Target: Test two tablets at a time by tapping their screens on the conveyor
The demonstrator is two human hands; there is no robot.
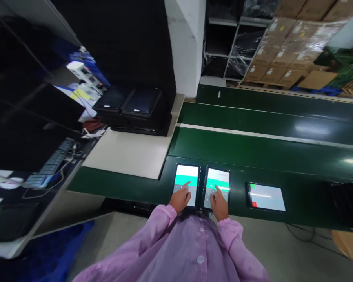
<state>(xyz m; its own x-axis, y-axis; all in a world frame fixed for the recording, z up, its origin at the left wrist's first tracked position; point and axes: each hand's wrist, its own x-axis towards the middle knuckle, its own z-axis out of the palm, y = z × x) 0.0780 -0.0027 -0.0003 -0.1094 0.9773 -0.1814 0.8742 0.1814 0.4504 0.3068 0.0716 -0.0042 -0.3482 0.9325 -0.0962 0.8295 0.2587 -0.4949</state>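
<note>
Two tablets lie side by side, upright in format, on the green bench top. Over the lower half of the left tablet is my left hand, its index finger stretched toward the screen and its thumb apart. My right hand is over the right tablet in a similar pose, index finger extended. Both screens are lit, white above a teal band, with a grey keypad-like area below. Neither hand grips anything. Whether the fingertips touch the glass, I cannot tell. Further right lies a third tablet, sideways, with a white screen and green and red corner patches.
Stacked black tablets stand on a pale board at the left. Dark items sit at the bench's right end. A keyboard with cables lies far left. Beyond the green bench are a white pillar and cardboard boxes.
</note>
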